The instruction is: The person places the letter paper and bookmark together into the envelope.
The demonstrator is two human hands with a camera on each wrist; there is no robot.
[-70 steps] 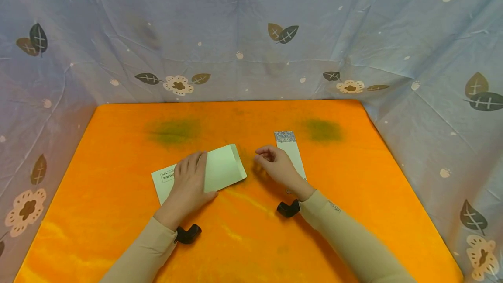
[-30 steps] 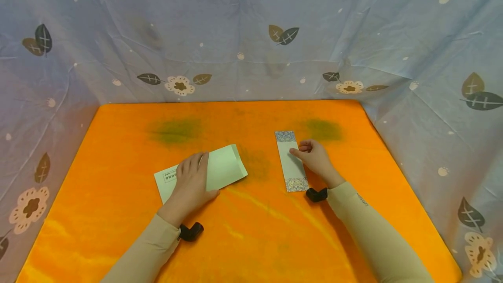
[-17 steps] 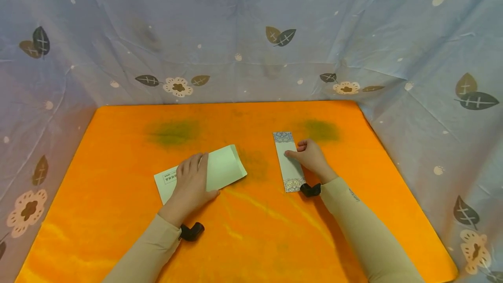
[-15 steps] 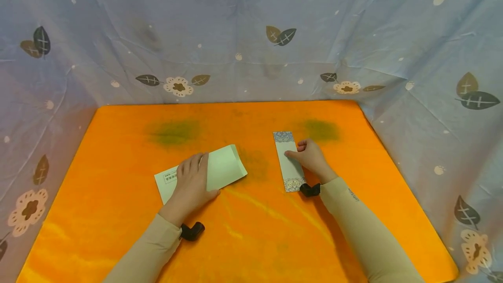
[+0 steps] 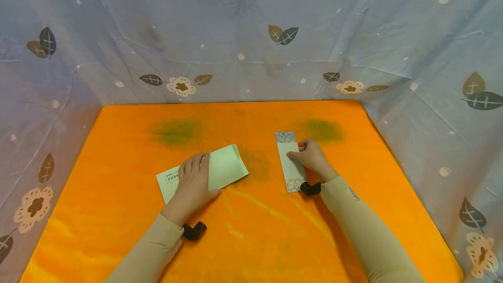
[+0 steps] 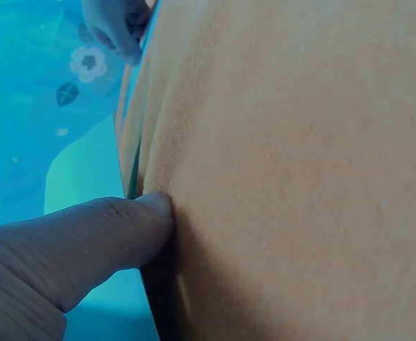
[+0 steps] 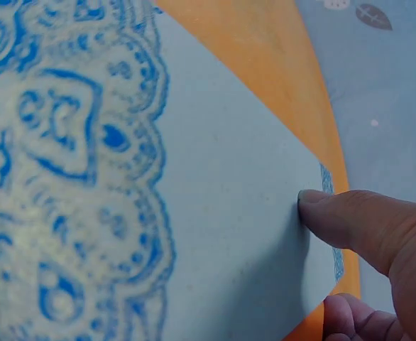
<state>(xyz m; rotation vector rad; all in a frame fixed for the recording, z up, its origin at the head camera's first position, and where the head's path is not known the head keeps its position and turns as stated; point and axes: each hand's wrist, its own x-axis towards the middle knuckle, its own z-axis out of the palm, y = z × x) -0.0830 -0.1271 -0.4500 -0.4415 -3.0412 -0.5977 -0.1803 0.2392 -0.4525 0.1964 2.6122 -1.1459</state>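
Observation:
A pale green envelope [image 5: 228,167] lies slanted on the cloth at centre left, dark printing near its left end and a flap at its right end. Spread across its middle, my left hand [image 5: 190,182] rests with the fingertips at the far edge and the thumb [image 6: 116,231] by the near edge. To the right lies a long white paper card [image 5: 290,160] with blue lace patterns at both ends. My right hand [image 5: 314,158] pinches its right edge, thumb [image 7: 350,217] on top and the other fingers low beside the edge, partly hidden.
An orange cloth [image 5: 255,239] with two greenish patches covers the table. Around the back and sides hangs a grey-blue curtain [image 5: 243,21] printed with leaves and flowers. A black wrist device [image 5: 194,230] sits at the left cuff, another [image 5: 310,188] at the right cuff.
My right hand has moved from the card's left side to its right edge, its thumb coming down on the card. The left hand has stayed on the envelope.

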